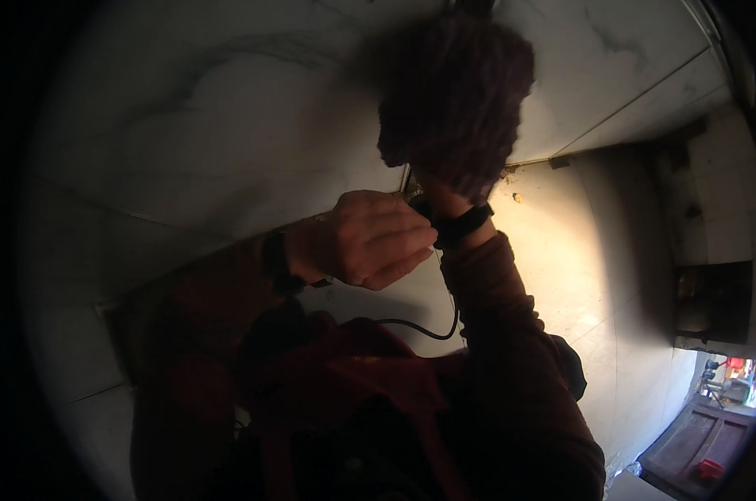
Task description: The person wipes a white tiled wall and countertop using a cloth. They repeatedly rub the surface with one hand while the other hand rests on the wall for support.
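Observation:
My right hand (443, 199) is raised to the marble-patterned white wall. A dark purple ribbed cloth (457, 96) is bunched around it and hides its fingers; the cloth's outline is slightly blurred. Beside my right wrist, which wears a black band (464, 225), is my left hand (378, 240). Its fingers are pressed together and curled, with the tips close to that band. Whatever they pinch, if anything, is hidden. Below the hands a thin black cable (419, 328) loops from near my body up toward my right wrist.
Tiled wall (227, 125) fills the upper left and top. A pale, brightly lit surface (553, 259) with a dirty edge lies at right. Farther right is a dark square recess (716, 305). A brown panelled piece (699, 447) with a red object (710, 470) stands at lower right.

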`<control>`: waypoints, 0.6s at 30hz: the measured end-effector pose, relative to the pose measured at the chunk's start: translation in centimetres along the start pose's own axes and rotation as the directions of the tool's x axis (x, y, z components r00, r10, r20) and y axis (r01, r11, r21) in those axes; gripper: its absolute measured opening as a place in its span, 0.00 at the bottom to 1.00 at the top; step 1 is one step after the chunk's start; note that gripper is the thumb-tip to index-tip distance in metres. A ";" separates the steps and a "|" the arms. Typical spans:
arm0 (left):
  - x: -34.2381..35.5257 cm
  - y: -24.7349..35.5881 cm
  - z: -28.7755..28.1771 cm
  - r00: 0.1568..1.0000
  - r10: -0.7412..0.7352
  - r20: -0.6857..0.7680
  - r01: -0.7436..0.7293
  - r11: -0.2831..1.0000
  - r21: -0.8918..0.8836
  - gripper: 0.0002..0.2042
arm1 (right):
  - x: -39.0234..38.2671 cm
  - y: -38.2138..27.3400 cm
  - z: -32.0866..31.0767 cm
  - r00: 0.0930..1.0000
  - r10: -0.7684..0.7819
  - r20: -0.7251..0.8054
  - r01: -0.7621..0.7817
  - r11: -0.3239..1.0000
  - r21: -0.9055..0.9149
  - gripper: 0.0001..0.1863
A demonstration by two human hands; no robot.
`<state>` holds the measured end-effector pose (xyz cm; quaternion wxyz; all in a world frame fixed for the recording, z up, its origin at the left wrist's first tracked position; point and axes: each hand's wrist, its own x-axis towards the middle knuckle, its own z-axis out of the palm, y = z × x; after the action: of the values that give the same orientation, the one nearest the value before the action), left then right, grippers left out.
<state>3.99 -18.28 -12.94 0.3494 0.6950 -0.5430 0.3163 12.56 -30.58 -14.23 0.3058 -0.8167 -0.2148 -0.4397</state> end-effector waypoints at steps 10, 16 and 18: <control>-0.2 1.5 1.6 1.000 0.020 0.009 -0.020 0.996 -0.085 0.06 | -10.3 -0.4 2.9 0.791 0.573 0.214 -0.534 0.818 -0.216 0.10; 0.5 1.2 1.3 0.999 0.011 0.049 -0.006 0.995 -0.100 0.07 | -12.6 0.8 3.3 0.577 0.697 0.426 -0.718 0.682 -0.143 0.10; 0.3 1.2 1.0 0.999 0.027 0.035 -0.025 0.997 -0.072 0.07 | -11.7 1.0 2.7 0.540 0.696 0.473 -0.694 0.686 -0.217 0.11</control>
<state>2.90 -19.44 -13.07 0.3601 0.6805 -0.5690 0.2888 8.64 -30.41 -25.57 0.3831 -0.9211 0.0532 -0.0442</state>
